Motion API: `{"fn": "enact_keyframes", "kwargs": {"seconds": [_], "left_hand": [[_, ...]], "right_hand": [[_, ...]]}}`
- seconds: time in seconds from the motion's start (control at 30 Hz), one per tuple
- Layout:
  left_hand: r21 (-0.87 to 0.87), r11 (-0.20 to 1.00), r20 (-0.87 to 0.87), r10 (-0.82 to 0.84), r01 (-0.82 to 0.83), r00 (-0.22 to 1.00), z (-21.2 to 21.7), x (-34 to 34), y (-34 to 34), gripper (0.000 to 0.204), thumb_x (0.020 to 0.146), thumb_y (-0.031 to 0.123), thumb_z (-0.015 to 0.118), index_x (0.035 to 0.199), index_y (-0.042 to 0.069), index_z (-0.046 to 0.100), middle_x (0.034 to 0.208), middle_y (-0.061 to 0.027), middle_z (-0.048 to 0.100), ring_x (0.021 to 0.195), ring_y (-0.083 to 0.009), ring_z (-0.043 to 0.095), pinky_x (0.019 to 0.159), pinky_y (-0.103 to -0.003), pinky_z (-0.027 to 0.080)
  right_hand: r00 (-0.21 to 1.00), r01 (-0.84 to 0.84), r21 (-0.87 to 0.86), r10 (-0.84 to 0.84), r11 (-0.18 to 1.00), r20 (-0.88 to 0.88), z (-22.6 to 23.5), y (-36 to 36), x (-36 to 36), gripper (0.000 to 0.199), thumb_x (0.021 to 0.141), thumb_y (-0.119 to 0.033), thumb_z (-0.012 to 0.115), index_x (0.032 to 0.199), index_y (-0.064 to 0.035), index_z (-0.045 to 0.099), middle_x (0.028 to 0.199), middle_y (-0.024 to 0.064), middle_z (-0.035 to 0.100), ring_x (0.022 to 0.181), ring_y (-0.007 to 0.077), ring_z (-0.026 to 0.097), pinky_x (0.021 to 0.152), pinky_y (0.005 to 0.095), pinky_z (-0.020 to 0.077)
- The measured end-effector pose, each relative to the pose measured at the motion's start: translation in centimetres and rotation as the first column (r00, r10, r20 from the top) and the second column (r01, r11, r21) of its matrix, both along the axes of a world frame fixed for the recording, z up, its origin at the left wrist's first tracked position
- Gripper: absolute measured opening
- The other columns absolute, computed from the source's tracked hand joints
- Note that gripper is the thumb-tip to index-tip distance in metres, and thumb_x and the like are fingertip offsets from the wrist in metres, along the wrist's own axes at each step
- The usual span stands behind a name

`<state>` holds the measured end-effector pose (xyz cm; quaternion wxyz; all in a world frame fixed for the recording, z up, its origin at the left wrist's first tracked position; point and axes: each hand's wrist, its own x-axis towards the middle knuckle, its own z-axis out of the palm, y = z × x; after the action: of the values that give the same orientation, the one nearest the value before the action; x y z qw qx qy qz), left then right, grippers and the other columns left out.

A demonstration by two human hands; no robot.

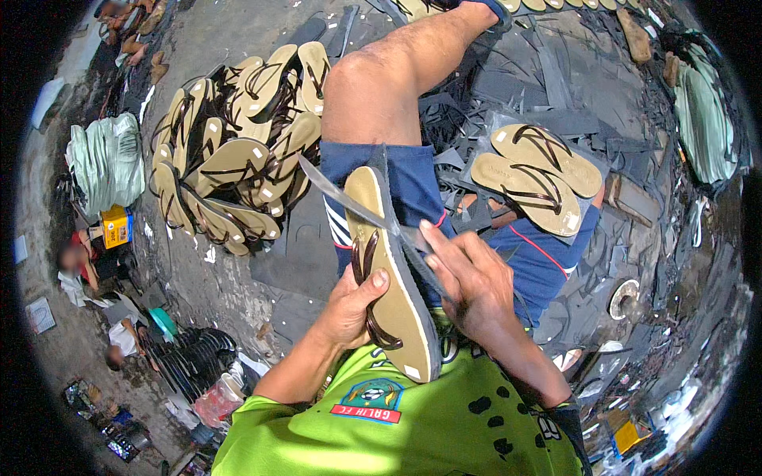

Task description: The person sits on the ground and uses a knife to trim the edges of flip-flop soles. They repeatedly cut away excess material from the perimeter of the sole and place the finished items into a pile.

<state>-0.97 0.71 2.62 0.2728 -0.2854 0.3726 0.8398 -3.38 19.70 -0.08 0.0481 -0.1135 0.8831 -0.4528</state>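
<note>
While our left hand [349, 309] grips one tan sandal [397, 297] from its outer edge, thumb pressed on the footbed and fingers going underneath, our right hand [474, 278] is curled around the lower end of one long blade [345, 198]; part of that grip is hidden from us. The sandal is tilted up in front of our stomach, between our legs, with one brown strap [368, 266] and one white label [412, 371] at the end by our green shirt [317, 440]. Our blade slants across the sandal, its tip toward the upper left.

Just right of our hands, two finished-looking sandals [536, 178] lie side by side on clear plastic over our right leg. To the left of our bent left knee is one heap of similar sandals [230, 159], too overlapped for us to count. Dark scraps [548, 75], also uncountable, litter the floor. Farther out we see two pale green bundles, one left [107, 163], one right [705, 119], one yellow box [117, 227], and at least two blurred people [89, 274] at left.
</note>
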Motion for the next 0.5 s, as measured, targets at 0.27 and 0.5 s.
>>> {"fn": "enact_keyframes", "kwargs": {"seconds": [0.27,0.5], "left_hand": [[-0.024,0.999,-0.071,0.028,-0.03,0.997,-0.2,0.8,0.5,0.06,0.086,0.018,0.07,0.135,0.007,0.037,0.106,-0.0053,0.059,0.093,-0.0155,0.063,0.081,-0.033,0.056],[0.207,0.978,-0.286,0.07,-0.009,0.956,1.0,-1.9,0.4,0.069,0.093,0.051,0.05,0.137,0.0,0.036,0.124,-0.0169,0.057,0.108,-0.0275,0.062,0.089,-0.042,0.054]], "right_hand": [[0.984,0.061,-0.486,0.029,0.872,0.175,-0.5,0.0,-1.1,0.051,0.09,-0.013,0.062,0.138,-0.0095,0.047,0.084,0.007,0.057,0.072,0.0209,0.059,0.062,0.032,0.0478],[0.868,0.126,-0.686,0.255,0.716,0.426,4.1,1.4,2.7,0.052,0.084,-0.011,0.071,0.129,0.0031,0.049,0.1,0.0037,0.058,0.092,0.0072,0.053,0.082,0.0238,0.0452]]}}
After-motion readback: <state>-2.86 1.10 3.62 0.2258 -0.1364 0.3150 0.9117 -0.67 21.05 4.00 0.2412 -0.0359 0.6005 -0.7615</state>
